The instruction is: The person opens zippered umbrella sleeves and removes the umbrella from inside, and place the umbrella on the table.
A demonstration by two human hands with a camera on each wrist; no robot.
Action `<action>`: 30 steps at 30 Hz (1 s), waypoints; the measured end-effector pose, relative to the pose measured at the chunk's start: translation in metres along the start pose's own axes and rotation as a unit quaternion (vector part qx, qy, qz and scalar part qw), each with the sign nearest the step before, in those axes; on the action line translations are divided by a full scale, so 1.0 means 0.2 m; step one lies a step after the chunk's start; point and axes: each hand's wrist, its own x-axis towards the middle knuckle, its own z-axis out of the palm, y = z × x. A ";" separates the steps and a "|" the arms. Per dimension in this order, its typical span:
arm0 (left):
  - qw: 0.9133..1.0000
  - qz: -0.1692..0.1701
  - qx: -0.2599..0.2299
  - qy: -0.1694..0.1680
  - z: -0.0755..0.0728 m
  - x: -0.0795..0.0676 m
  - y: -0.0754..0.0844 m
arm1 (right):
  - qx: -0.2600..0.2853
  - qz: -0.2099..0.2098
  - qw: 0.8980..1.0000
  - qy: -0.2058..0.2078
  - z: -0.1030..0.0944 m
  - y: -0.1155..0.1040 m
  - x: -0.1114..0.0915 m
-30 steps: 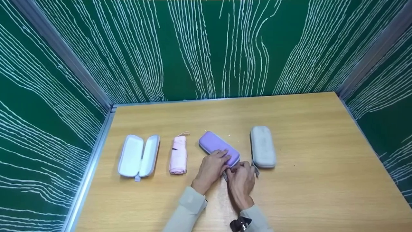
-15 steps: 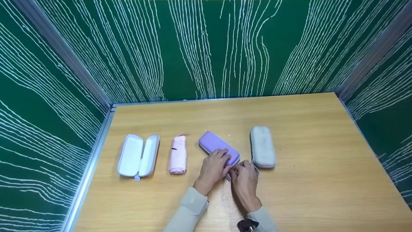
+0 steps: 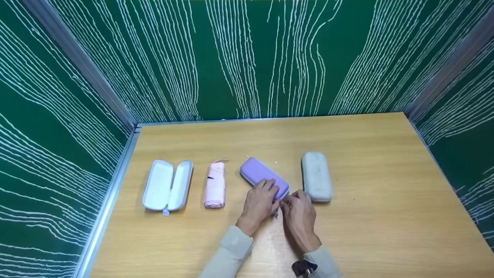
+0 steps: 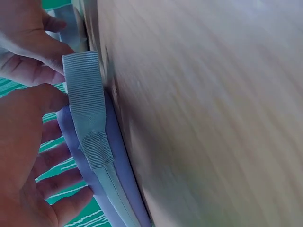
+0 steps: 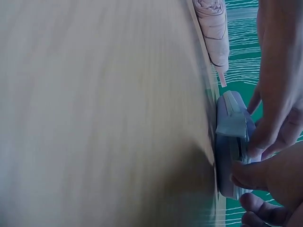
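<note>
A purple zippered hard case lies slanted on the wooden table. My left hand holds its near end, fingers over the lid and thumb at the edge. At the near right corner my right hand pinches at the zipper; the pull itself is hidden by the fingers. A grey ribbed fabric tab sticks out from the case's end in the left wrist view. In the right wrist view, a narrow dark gap shows along the zipper edge beside the right thumb.
A grey zippered case lies just right of the right hand. On the left are a folded pink umbrella and an opened case with a white lining. Green panels with white lines wall the table.
My right hand has moved right along the purple case's near end, toward its right corner. The left hand keeps its hold, shifting slightly right; the case stays in place.
</note>
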 end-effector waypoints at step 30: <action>0.998 0.030 -0.010 -0.051 -0.08 -0.08 0.03 | -0.005 -0.054 0.998 -0.018 -0.08 0.07 0.02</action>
